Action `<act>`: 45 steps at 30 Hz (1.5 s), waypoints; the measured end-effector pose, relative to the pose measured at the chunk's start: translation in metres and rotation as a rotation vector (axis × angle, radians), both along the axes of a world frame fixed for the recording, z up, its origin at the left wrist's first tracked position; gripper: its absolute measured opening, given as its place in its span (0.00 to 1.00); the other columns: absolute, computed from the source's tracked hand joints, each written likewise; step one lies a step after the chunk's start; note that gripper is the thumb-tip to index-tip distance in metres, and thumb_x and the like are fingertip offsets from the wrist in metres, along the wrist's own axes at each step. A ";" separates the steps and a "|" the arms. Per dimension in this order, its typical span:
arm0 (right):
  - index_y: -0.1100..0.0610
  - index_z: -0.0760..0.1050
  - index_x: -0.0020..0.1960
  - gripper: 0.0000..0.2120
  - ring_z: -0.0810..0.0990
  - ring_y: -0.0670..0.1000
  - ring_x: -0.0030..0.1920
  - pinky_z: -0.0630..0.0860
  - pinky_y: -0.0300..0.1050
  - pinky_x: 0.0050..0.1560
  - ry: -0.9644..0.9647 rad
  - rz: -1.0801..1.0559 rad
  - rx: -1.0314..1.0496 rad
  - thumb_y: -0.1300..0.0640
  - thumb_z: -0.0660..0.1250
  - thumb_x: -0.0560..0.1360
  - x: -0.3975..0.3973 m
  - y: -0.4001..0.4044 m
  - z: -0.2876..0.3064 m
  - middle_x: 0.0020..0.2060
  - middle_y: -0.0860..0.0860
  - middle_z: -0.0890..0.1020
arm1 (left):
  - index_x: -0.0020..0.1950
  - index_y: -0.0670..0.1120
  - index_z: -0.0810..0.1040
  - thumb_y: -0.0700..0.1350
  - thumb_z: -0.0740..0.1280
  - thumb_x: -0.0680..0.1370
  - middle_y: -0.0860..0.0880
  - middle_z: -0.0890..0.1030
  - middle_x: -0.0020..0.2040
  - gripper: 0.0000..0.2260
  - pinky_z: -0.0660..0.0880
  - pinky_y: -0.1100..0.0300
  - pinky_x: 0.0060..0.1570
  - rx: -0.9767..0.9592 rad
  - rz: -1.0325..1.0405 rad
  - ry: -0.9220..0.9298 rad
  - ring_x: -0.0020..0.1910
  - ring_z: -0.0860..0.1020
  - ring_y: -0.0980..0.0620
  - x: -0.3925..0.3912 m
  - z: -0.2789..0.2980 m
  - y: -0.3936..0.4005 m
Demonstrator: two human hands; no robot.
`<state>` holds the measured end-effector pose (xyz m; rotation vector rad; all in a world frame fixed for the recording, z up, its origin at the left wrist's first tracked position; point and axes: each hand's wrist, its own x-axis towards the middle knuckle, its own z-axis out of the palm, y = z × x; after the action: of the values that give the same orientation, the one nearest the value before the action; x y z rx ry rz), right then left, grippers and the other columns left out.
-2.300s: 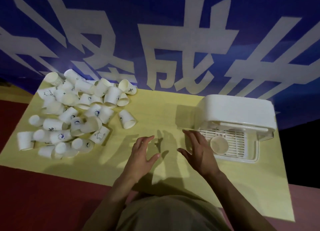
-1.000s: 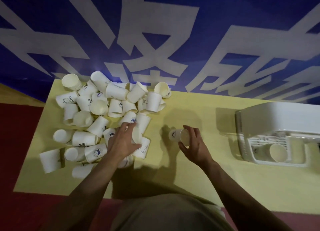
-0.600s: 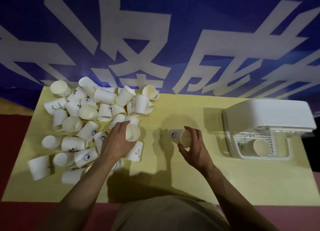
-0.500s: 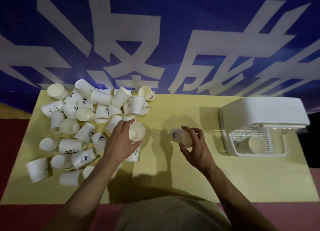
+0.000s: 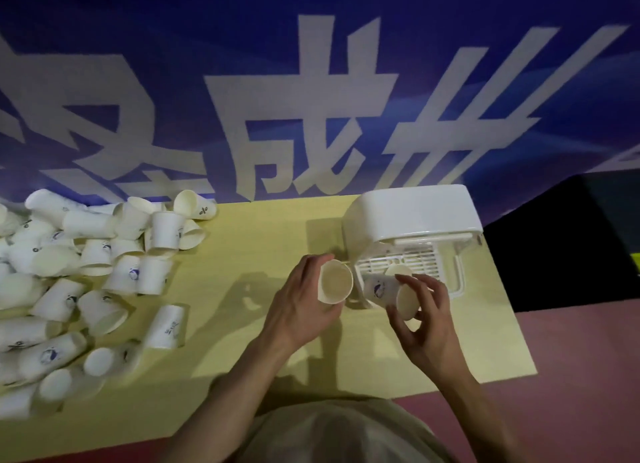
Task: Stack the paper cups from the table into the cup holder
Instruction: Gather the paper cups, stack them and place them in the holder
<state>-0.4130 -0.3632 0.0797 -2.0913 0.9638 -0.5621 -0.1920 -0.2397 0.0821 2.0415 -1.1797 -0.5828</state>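
Note:
A white plastic cup holder [image 5: 410, 216] stands at the table's far right, its grille tray facing me. One paper cup [image 5: 398, 270] lies inside on the grille, mostly hidden. My right hand [image 5: 424, 324] grips a printed paper cup [image 5: 388, 294] on its side, right in front of the holder's opening. My left hand [image 5: 299, 306] holds another paper cup [image 5: 335, 286] with its open mouth toward me, just left of the holder. A pile of several white paper cups [image 5: 90, 268] covers the table's left side.
The yellow table [image 5: 263, 240] ends near me at a red floor strip [image 5: 568, 376]. A blue banner with large white characters [image 5: 311, 98] hangs behind the table. A dark area lies right of the holder.
Both hands have carried their cups rightward from beside the pile to the front of the cup holder. The view has swung right, so the pile now sits at the left edge.

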 end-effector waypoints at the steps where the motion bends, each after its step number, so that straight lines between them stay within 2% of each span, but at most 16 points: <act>1: 0.49 0.74 0.71 0.23 0.75 0.50 0.67 0.84 0.50 0.53 -0.003 -0.025 0.004 0.54 0.74 0.77 -0.014 -0.011 0.002 0.67 0.48 0.68 | 0.73 0.57 0.65 0.52 0.76 0.72 0.59 0.70 0.68 0.32 0.79 0.52 0.53 -0.017 -0.020 0.005 0.65 0.73 0.55 -0.013 0.001 -0.013; 5: 0.49 0.75 0.69 0.21 0.77 0.45 0.63 0.84 0.48 0.52 -0.014 -0.073 0.032 0.55 0.74 0.77 -0.063 -0.050 0.004 0.66 0.47 0.68 | 0.74 0.58 0.64 0.52 0.76 0.74 0.60 0.70 0.70 0.33 0.74 0.60 0.59 -0.028 -0.080 -0.011 0.68 0.70 0.58 -0.057 -0.005 -0.055; 9: 0.49 0.74 0.70 0.21 0.78 0.49 0.63 0.85 0.47 0.51 0.000 -0.058 0.057 0.52 0.73 0.78 -0.093 -0.084 -0.006 0.68 0.47 0.67 | 0.75 0.58 0.64 0.49 0.76 0.74 0.61 0.68 0.72 0.33 0.72 0.65 0.62 -0.019 -0.080 -0.039 0.70 0.69 0.61 -0.091 -0.016 -0.086; 15: 0.49 0.73 0.71 0.22 0.77 0.46 0.64 0.85 0.45 0.51 -0.015 -0.035 0.046 0.53 0.72 0.79 -0.112 -0.114 -0.014 0.69 0.48 0.66 | 0.78 0.53 0.64 0.49 0.76 0.76 0.58 0.67 0.75 0.34 0.74 0.57 0.66 0.073 -0.098 -0.142 0.74 0.66 0.56 -0.114 -0.039 -0.118; 19: 0.49 0.73 0.71 0.22 0.75 0.44 0.66 0.83 0.44 0.54 -0.047 -0.011 0.070 0.56 0.73 0.79 -0.110 -0.127 -0.015 0.69 0.47 0.66 | 0.79 0.52 0.63 0.56 0.74 0.77 0.56 0.67 0.75 0.35 0.71 0.55 0.68 0.171 -0.094 -0.166 0.73 0.65 0.53 -0.117 -0.056 -0.129; 22: 0.47 0.72 0.72 0.23 0.72 0.41 0.67 0.82 0.41 0.56 -0.036 0.043 0.054 0.53 0.73 0.80 -0.106 -0.134 -0.016 0.69 0.46 0.65 | 0.82 0.51 0.59 0.61 0.72 0.76 0.55 0.63 0.77 0.40 0.66 0.53 0.72 0.301 -0.110 -0.130 0.74 0.61 0.51 -0.117 -0.069 -0.135; 25: 0.44 0.70 0.74 0.23 0.73 0.42 0.67 0.80 0.42 0.59 -0.011 0.105 0.046 0.48 0.70 0.81 -0.099 -0.137 -0.015 0.70 0.46 0.65 | 0.84 0.52 0.53 0.60 0.69 0.79 0.53 0.61 0.79 0.40 0.63 0.52 0.74 0.388 -0.130 -0.071 0.75 0.60 0.48 -0.114 -0.078 -0.138; 28: 0.45 0.70 0.74 0.22 0.74 0.44 0.67 0.79 0.40 0.60 -0.027 0.175 0.046 0.48 0.70 0.81 -0.084 -0.132 -0.014 0.70 0.45 0.66 | 0.84 0.53 0.51 0.57 0.70 0.79 0.53 0.60 0.79 0.39 0.63 0.54 0.73 0.364 -0.146 -0.014 0.76 0.61 0.49 -0.110 -0.080 -0.138; 32: 0.47 0.70 0.75 0.23 0.73 0.46 0.68 0.75 0.34 0.59 -0.006 0.273 0.010 0.47 0.69 0.81 -0.067 -0.128 -0.020 0.70 0.46 0.66 | 0.83 0.54 0.54 0.55 0.75 0.76 0.55 0.61 0.77 0.41 0.66 0.53 0.72 0.288 -0.083 -0.010 0.76 0.62 0.51 -0.103 -0.072 -0.131; 37: 0.41 0.66 0.78 0.26 0.75 0.55 0.65 0.83 0.50 0.46 0.137 0.358 -0.154 0.45 0.67 0.81 -0.052 -0.123 -0.039 0.73 0.52 0.67 | 0.82 0.56 0.55 0.56 0.72 0.77 0.57 0.62 0.76 0.38 0.64 0.58 0.73 0.213 -0.066 -0.021 0.76 0.62 0.56 -0.099 -0.061 -0.110; 39: 0.40 0.63 0.79 0.29 0.74 0.58 0.65 0.84 0.53 0.45 0.201 0.391 -0.196 0.44 0.68 0.81 -0.043 -0.120 -0.049 0.72 0.53 0.68 | 0.82 0.55 0.57 0.57 0.71 0.78 0.57 0.62 0.75 0.37 0.64 0.58 0.74 0.198 -0.056 -0.006 0.76 0.63 0.56 -0.099 -0.059 -0.102; 45: 0.47 0.68 0.78 0.30 0.75 0.61 0.65 0.78 0.59 0.62 0.333 0.456 -0.224 0.44 0.71 0.79 -0.014 -0.118 -0.080 0.71 0.56 0.74 | 0.82 0.54 0.59 0.53 0.71 0.79 0.56 0.63 0.74 0.35 0.65 0.55 0.74 0.214 -0.051 0.022 0.75 0.64 0.55 -0.099 -0.060 -0.087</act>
<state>-0.4270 -0.4810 -0.0004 -2.5570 0.5787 -0.0886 -0.2914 -0.3263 0.0219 2.1814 -1.2028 -0.7846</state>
